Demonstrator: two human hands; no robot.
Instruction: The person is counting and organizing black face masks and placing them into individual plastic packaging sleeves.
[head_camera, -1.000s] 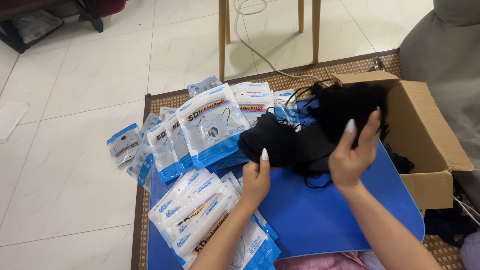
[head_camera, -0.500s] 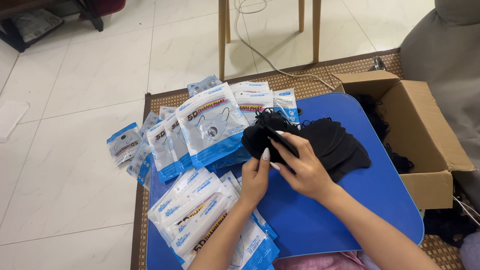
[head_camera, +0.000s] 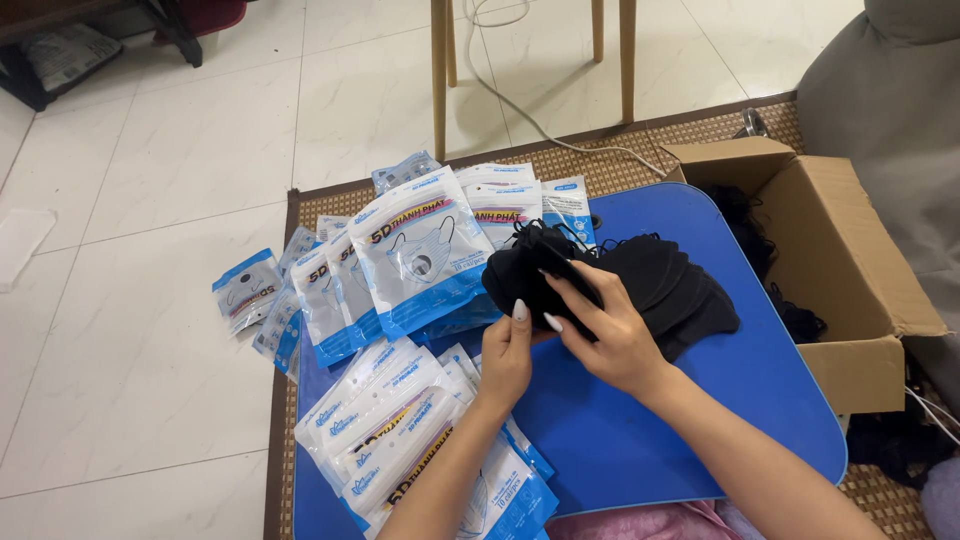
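A fanned stack of black face masks (head_camera: 660, 280) lies on the blue table top (head_camera: 760, 400). My right hand (head_camera: 605, 330) rests on the left end of the stack, fingers pressing into the masks. My left hand (head_camera: 508, 350) touches the stack's lower left edge with its fingertips. Filled blue-and-white mask packets (head_camera: 415, 250) lie in a pile just left of the masks. More flat packets (head_camera: 390, 430) sit near my left forearm.
An open cardboard box (head_camera: 850, 260) with more black masks inside stands to the right of the table. Wooden chair legs (head_camera: 440, 70) and a white cable (head_camera: 520, 100) are beyond on the tiled floor. A woven mat (head_camera: 640, 150) lies under the table.
The bunch of black masks has come from above the box down onto the table. My right hand went left with it and now presses on the stack.
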